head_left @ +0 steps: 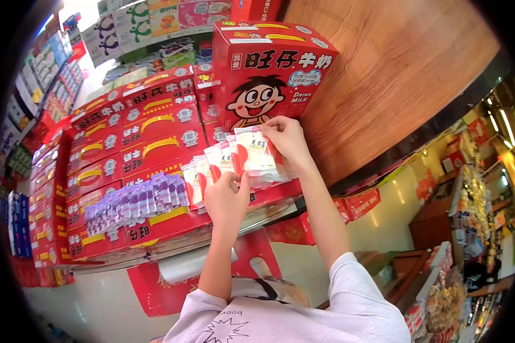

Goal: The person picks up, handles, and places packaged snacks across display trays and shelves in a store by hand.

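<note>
Right hand (288, 139) has thumb and fingertips closed at the top edge of the rightmost packet (252, 150), which looks pinched there. Left hand (226, 200) is curled at the row's lower side, thumb near forefinger, apart from the other; from where I stand, can't tell if it grips a packet or only touches.

White packets (192, 182) overlap in a fanned row, printed side up, on the red carton stack (171, 117), toward its near edge and close to the near right corner. For a neat job: hold each by its edge so the print shows, keep the overlap even, use the left hand to steady those underneath. Wrappers look thin and slick, so a sideways push could slide the whole row; better to lay flat, then let go gently. Right end looks more piled, so spacing probably needs most care there.

Left of that row, purple packets (137, 201) overlap in their own line along the same near edge; decent spacing guide. Behind the white ones, a tall red box (272, 68) stands upright, just beside the right hand; avoid knocking it. Right of that box: brown wooden surface (377, 86).
</note>
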The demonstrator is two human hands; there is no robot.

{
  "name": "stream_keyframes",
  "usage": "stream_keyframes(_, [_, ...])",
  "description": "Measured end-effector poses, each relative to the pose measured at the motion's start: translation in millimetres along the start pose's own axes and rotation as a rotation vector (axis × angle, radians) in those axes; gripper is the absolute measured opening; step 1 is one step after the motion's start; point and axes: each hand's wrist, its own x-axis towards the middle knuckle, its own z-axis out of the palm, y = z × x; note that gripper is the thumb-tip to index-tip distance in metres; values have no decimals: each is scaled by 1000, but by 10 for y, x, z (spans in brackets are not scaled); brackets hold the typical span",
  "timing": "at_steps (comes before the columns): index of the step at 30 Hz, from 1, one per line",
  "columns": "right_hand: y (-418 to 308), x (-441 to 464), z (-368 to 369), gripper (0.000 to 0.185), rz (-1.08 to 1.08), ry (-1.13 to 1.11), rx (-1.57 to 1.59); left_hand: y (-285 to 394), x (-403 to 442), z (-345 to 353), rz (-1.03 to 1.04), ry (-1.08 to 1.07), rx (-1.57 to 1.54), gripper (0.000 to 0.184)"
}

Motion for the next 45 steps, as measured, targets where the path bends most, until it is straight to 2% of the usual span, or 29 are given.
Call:
stream_keyframes(2, [66,-56,16,18,-69,52,234,-20,-3,-76,-39,-85,-128,16])
stream_keyframes(3, [45,-138,-12,18,-63,74,213,-36,-14,-128,-32,-106,-149,16])
stream_keyframes(5, [-232,-371,-149,9,-32,64,423,-43,-9,-185,-12,-86,-350,14])
stream_keyframes(7, [-370,-647,-306,8,-13,152,485,27,-30,-235,70,-39,-447,13])
stream_keyframes(9, [-422,-1091,-505,10,58,203,610,97,-113,-288,72,-167,-481,10])
stream_keyframes(11, [-323,-1595,-639,9,44,180,811,249,-240,-309,140,-157,-754,4])
stream_keyframes(13, [-82,-2191,-749,12,12,114,921,403,-487,-366,5,-407,-802,6])
stream_keyframes(15, [218,-2821,-777,13,106,142,949,271,-759,-116,130,-600,-748,6])
stream_keyframes(17, [386,-3436,-853,13,239,231,983,325,-1101,64,32,-809,-785,7])
stream_keyframes(19, [523,-3977,-884,19,255,397,980,315,-1473,323,-13,-960,-792,9])
stream_keyframes(20, [564,-4207,-932,19,213,469,975,312,-1665,452,-21,-1029,-777,11])
stream_keyframes(22, [622,-4663,-964,13,323,598,889,343,-2011,646,-41,-1166,-699,15])
stream_keyframes(26, [822,-5334,-992,13,275,854,884,522,-2646,914,-74,-1407,-612,13])
stream_keyframes(27, [937,-5468,-965,13,271,875,869,525,-2788,1005,-39,-1463,-579,13])
stream_keyframes(29, [1026,-5700,-918,12,266,968,874,469,-2994,1240,-230,-1528,-580,14])
stream_keyframes(31, [1033,-5995,-1025,12,368,944,673,552,-3266,1353,-256,-1627,-514,15])
stream_keyframes(33, [1066,-6227,-1100,13,359,1036,611,601,-3542,1503,-322,-1710,-593,13])
stream_keyframes(38, [1267,-6559,-1337,10,393,1130,532,1011,-4082,1788,-282,-1805,-506,11])
stream_keyframes(40, [1468,-6582,-1389,10,399,1182,453,1080,-4244,2096,-233,-1831,-485,10])
stream_keyframes(43, [1751,-6537,-1515,14,391,1297,519,1175,-4490,2520,-200,-1842,-458,10])
stream_keyframes(45, [1788,-6593,-1758,15,462,1281,447,1273,-4641,2793,-74,-1904,-406,12])
